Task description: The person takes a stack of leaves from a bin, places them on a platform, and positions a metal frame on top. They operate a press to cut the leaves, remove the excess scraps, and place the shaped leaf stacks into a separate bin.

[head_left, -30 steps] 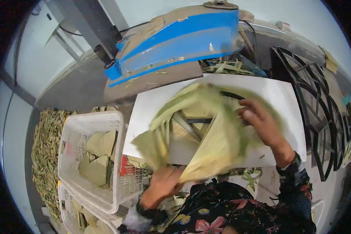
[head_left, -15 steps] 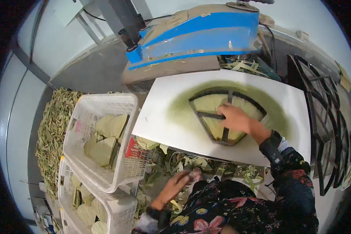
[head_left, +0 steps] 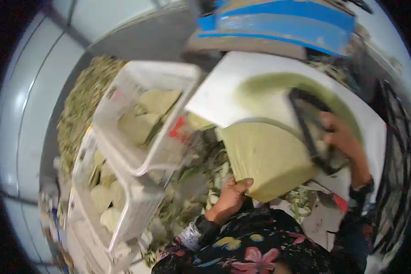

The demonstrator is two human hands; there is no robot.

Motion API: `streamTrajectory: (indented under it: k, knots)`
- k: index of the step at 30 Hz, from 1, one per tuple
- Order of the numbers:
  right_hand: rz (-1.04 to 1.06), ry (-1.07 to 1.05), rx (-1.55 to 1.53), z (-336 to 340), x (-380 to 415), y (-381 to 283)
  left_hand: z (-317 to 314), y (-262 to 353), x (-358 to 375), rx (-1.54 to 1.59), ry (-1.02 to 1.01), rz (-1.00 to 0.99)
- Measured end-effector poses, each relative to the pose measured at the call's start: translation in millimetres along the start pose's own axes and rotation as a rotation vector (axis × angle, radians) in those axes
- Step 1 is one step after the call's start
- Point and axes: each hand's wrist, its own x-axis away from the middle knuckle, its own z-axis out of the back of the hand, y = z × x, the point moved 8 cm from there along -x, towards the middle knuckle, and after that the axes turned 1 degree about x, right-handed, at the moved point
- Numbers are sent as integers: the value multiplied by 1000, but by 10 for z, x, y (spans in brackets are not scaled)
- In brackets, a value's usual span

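My left hand (head_left: 232,198) is closed on the narrow lower end of a fan-shaped stack of dried yellow-green leaves (head_left: 266,153), thumb on top. The stack lies tilted across the near edge of a white board (head_left: 219,86). On the right, my right hand (head_left: 343,137) grips a black fan-shaped cutting die (head_left: 301,122), which is tilted up and blurred by motion. A curved band of green dust (head_left: 260,86) marks the board behind the die.
White plastic crates (head_left: 162,68) with cut leaf pieces (head_left: 157,101) stand on the left. Leaf scraps (head_left: 196,182) cover the floor, with a larger heap (head_left: 84,102) by the wall. A blue machine arm (head_left: 278,25) spans the back; black metal frames (head_left: 392,173) lean at right.
My right hand has lifted the cutting die off the leaves and tilted it rightward. My left hand has taken hold of the leaf stack, now at the board's near edge. The view has shifted.
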Motion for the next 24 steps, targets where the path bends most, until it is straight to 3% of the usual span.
streamTrajectory:
  k: [1, 2, 4, 5, 6, 7, 8, 9, 13, 14, 16, 17, 18, 21, 24]
  knots:
    - [-208, 91, 240, 147, 56, 165, 141, 75, 113, -35, 17, -53]
    - [-274, 168, 322, 345, 72, 598, 327, 209, 243, -73, 41, -113]
    - [-259, 83, 372, 622, 63, 1205, 792, 512, 555, -106, 83, -212]
    - [-181, 246, 750, 789, 94, 1329, 1018, 679, 711, -148, 129, -278]
    - [-200, 135, 561, 938, 145, 1750, 1202, 824, 844, -189, 161, -333]
    - [-87, 328, 562, 1360, 430, 2342, 1427, 970, 1013, -187, 214, -326]
    - [-250, 103, 857, 1408, 222, 2339, 1647, 991, 1012, -165, 303, -354]
    - [-226, 99, 861, 1310, 202, 2134, 1875, 1200, 1219, -145, 347, -428]
    - [-463, -547, 2380, 697, 417, 1759, 3005, 1790, 1965, -51, 617, -635]
    - [-803, -324, 1846, 506, 299, 1167, 3248, 1925, 2159, 92, 615, -729]
    - [-428, -494, 2296, 0, 367, 774, 3753, 2278, 2615, 7, 666, -854]
    - [-389, -382, 2255, -154, 367, 675, 4166, 2390, 2828, 1, 668, -843]
    - [-385, -261, 2116, -390, 332, 638, 4521, 2504, 3037, -6, 668, -829]
    - [-254, 217, 1318, -871, 292, 570, 5262, 2832, 3630, -75, 758, -799]
    - [-148, 340, 965, -1497, 314, 183, 6246, 2953, 4093, -60, 848, -666]
